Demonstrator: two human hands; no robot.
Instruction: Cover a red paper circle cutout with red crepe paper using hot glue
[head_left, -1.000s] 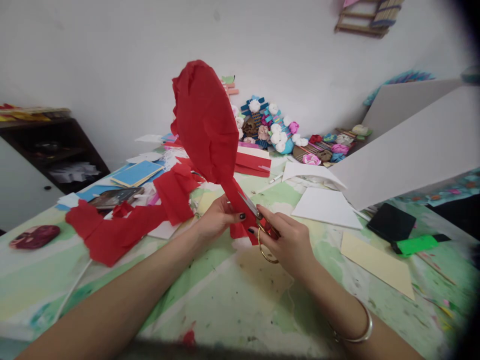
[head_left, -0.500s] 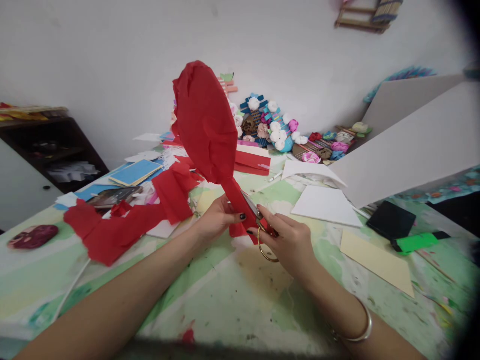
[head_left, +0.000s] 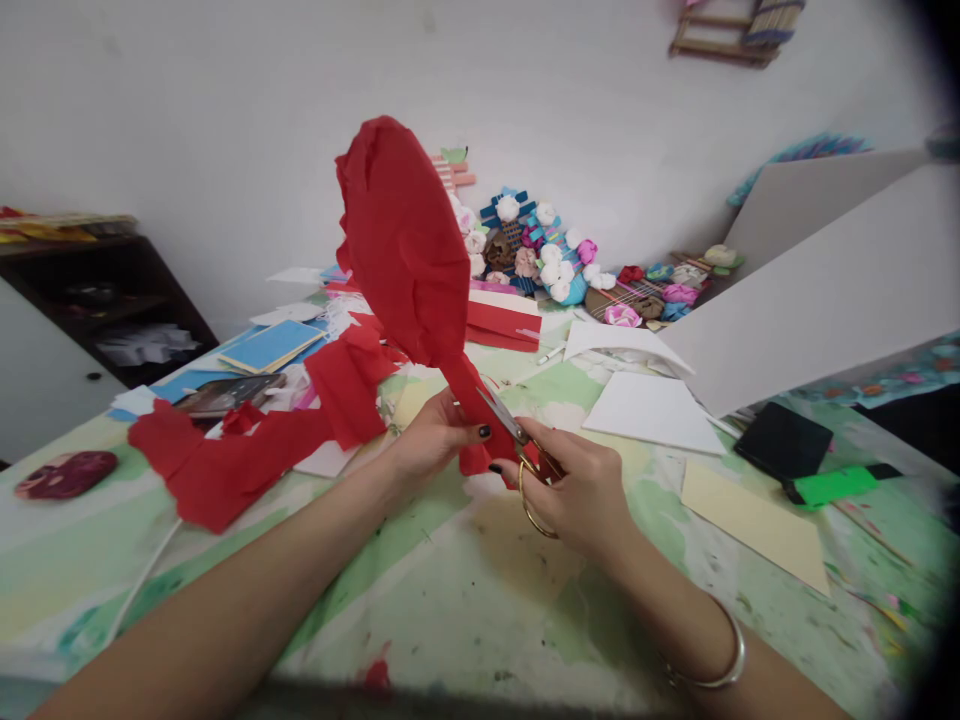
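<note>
My left hand is closed on the narrow lower strip of a red paper-covered shape. Its wide oval part stands up above the hand, with a crinkled edge along the left. Gold-handled scissors are in my right hand, fingers in the loops. Their blades lie against the right side of the red strip, pointing up and left. Behind the scissors, more red paper hangs below and is partly hidden by my fingers.
Loose red crepe paper lies left of my arm, near a phone and blue sheets. White board, yellow card and a green-black object lie right. Paper flowers line the wall.
The red shape has tipped slightly to the left. The scissors have shifted a little and their blades now show more clearly beside the red strip. My left hand has barely moved.
</note>
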